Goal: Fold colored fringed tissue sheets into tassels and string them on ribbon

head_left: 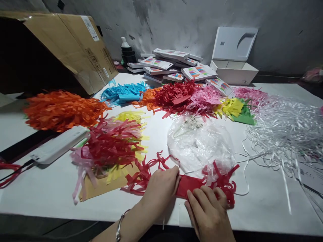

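A red tissue paper tassel lies flat near the table's front edge, with a plain band in the middle and cut fringe at both ends. Closed over the left part of its band is my left hand, with a thin string looping up beside the knuckles. My right hand grips the front edge of the band with bent fingers, close to the right fringe. What lies under my left fingers is hidden. Just behind the tassel sits a crumpled clear plastic bag.
A pile of red, pink and yellow fringe lies left. Orange fringe, blue fringe and dark red fringe lie behind. White string spreads at right. Flat boxes, an open white box and a carton stand farther back.
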A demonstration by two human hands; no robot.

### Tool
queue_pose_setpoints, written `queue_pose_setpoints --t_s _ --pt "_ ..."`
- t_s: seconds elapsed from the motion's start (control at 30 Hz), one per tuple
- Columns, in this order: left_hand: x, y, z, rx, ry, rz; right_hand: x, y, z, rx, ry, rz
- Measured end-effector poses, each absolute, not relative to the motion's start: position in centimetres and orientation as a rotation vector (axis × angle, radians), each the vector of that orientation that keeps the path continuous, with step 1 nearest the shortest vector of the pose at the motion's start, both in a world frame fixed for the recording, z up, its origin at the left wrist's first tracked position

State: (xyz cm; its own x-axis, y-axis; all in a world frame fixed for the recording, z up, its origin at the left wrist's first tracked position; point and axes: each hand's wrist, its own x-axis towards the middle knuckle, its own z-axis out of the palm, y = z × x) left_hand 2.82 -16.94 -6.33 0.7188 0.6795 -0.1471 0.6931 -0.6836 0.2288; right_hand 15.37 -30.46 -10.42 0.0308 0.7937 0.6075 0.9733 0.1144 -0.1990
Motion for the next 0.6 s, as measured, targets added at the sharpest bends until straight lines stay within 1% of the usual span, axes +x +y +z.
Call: queue_pose_setpoints --t_s 0.03,0.1,0.17,0.23,0.3,0.37,0.43,0.6 --pt "2.6 -17.0 -6.4 2.649 1.079 -0.038 15.2 -30.5 -10.8 -1.707 -1.777 -0.384" --pt "1.9 -17.2 -6.5 2.671 1.003 0.167 15.0 -30.4 -11.3 -1.681 -1.702 -0.403" --pt "1.1 -17.5 -6.7 2.719 0.813 0.457 14.9 -30.3 -11.4 -1.673 -1.638 -0.378" --pt "0.2 -17.9 -7.0 2.752 0.59 0.649 14.8 -30.2 -11.0 -1.673 -1.606 -0.284" --pt "-0.4 -18.3 -7.4 2.754 0.456 0.664 14.7 -30.1 -10.7 -1.667 -1.625 -0.224" --pt "-0.7 -18.5 -8.0 2.739 0.417 0.6 14.6 -30.1 -10.6 -1.669 -1.676 -0.243" --pt "-1.1 -18.7 -8.7 2.706 0.433 0.563 14.8 -30.2 -10.8 -1.675 -1.715 -0.287" --pt "-1.6 -18.7 -9.8 2.623 0.574 0.677 15.6 -30.5 -11.1 -1.74 -1.716 -0.229"
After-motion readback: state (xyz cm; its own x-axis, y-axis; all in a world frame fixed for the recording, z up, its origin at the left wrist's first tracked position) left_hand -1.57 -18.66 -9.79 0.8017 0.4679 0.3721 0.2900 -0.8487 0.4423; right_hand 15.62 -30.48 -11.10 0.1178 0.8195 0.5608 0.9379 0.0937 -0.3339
